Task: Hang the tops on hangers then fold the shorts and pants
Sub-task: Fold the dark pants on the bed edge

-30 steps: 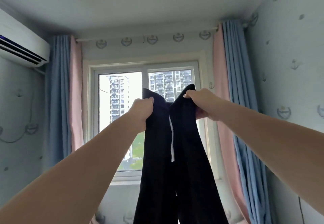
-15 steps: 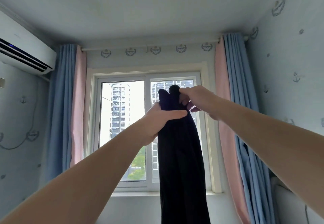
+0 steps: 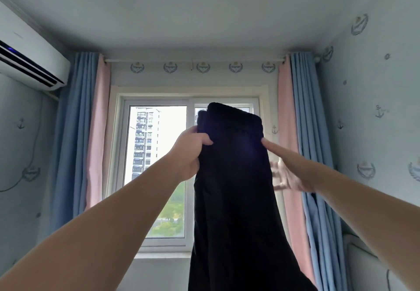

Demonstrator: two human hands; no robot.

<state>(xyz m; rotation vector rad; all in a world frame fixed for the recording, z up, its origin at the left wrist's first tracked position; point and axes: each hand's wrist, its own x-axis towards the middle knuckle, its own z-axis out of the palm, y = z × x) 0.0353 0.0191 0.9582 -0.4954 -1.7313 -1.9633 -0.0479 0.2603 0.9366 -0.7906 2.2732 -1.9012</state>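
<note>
Centre frame: our left hand (image 3: 188, 152) has its grip clamped on the pants (image 3: 234, 188) by the waistband. Our right hand (image 3: 293, 172), fingers apart, touches their edge. We'd best align the legs before folding.

pants (image 3: 231, 188) now doubled lengthwise — left hand (image 3: 187, 154) alone grips them, right hand (image 3: 291, 170) released, fingers spread

1. The black pants (image 3: 236, 199) hang dead centre and block your line to the right half of the window (image 3: 159, 177).
2. Left of your left hand (image 3: 188, 152) there is open air as far as the left curtain (image 3: 77, 131).
3. Your right hand (image 3: 288, 172) has less room, with the right curtain (image 3: 304, 131) behind it and the right wall (image 3: 375, 131) near.
4. The air conditioner (image 3: 29, 63) juts out high on the left.
5. Above the pants it is open up to the ceiling (image 3: 204, 17).
</note>
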